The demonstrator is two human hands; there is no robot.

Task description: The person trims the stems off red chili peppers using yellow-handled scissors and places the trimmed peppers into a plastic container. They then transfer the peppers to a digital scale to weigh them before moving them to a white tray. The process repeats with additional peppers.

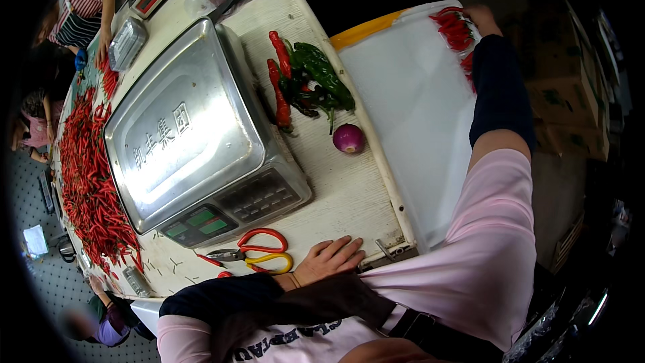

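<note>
My left hand [330, 260] lies palm down on the white table near its corner, empty, with its fingers stretched out. Beside it are scissors [252, 253] with one red and one yellow handle. My right hand [482, 19] reaches to the far end of a white crate [408, 106]. It holds the edge of a clear tray of red chili peppers [456, 30]; its fingertips are partly hidden. More red chilies [468, 68] lie just nearer, half covered by my sleeve.
A steel-topped scale [186, 126] stands on the table [347, 196]. Behind it are red peppers [280, 96], green peppers [322, 73] and a purple onion [348, 138]. A chili heap [93, 176] covers the left side. Several people work beyond; cardboard boxes [564, 96] stand right.
</note>
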